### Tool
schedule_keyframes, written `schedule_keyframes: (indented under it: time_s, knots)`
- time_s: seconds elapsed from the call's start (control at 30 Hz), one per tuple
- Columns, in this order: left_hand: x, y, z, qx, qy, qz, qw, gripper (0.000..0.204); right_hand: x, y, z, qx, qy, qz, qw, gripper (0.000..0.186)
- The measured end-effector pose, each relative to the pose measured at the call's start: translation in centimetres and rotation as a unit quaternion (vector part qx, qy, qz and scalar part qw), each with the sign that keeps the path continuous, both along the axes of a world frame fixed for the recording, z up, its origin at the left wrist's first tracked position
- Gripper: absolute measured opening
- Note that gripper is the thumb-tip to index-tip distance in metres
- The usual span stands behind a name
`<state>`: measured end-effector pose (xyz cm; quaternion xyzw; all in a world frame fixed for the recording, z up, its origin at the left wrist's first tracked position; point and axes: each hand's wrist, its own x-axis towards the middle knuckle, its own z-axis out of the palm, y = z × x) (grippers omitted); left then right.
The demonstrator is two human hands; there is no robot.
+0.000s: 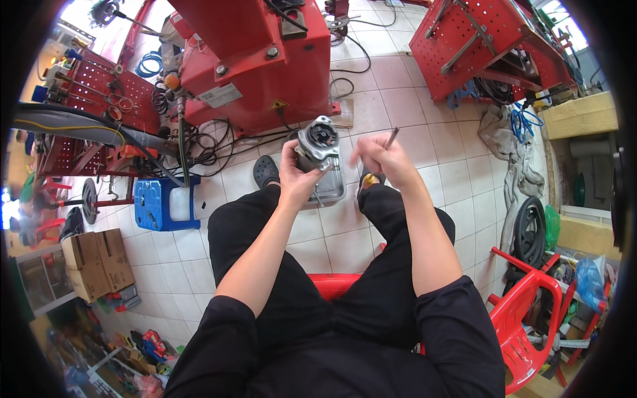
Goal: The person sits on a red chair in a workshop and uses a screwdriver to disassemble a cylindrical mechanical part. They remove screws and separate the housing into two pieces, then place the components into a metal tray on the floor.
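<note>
Seated with knees apart, in black trousers (245, 229), over a red seat (332, 286). Holding a cast-metal housing (320, 144) out in front in the left grip (298, 179), clamped around its lower body, with its round, dark cavity facing upward. Seen beyond and partly behind the housing, between the feet: a grey metal tray (336, 188) on the tiled floor (308, 232).

Curled tightly in the right grip (385, 159), just to the right of the housing and apart from it: a thin dark rod-like tool (393, 137), pointing upward. Blurred around the fingers there. Just below the same grip, a small yellow piece (369, 180); cannot tell whether joined to the tool.

Near the tray on the left, a dark clog (266, 171) with holes. Further ahead, a big red machine (259, 86), with black cables (213, 154) strewn beside its base. To the left, a blue plastic stool (156, 205) and, lower down, cardboard boxes (99, 262). To the right, a red perforated rack (474, 40), a black wheel (529, 232) and, nearer, a red plastic chair (531, 325).
</note>
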<state>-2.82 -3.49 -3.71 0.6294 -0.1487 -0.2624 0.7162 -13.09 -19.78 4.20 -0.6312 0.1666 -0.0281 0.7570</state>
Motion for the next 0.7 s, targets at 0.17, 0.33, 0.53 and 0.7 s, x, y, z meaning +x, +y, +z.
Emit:
schedule_keyframes:
  time_s: [0.17,0.33,0.53,0.7]
  knots:
    - [0.2,-0.1,0.5,-0.020,0.041,0.023,0.999,0.060,-0.5,-1.1,-0.4,0.099,-0.004,0.036,0.994,0.028]
    - [0.0,0.0,0.6,-0.042,0.034,-0.012,0.998,0.061,0.7,0.9,0.4,-0.043,-0.007,-0.081,0.996,0.037]
    - [-0.1,0.1,0.2,-0.041,0.011,-0.036,0.998,0.063,0.9,1.5,0.5,-0.071,-0.009,-0.057,0.996,0.039]
    - [0.0,0.1,0.4,-0.041,0.048,-0.032,0.998,0.063,1.2,2.3,-0.9,-0.174,0.030,-0.077,0.981,0.047]
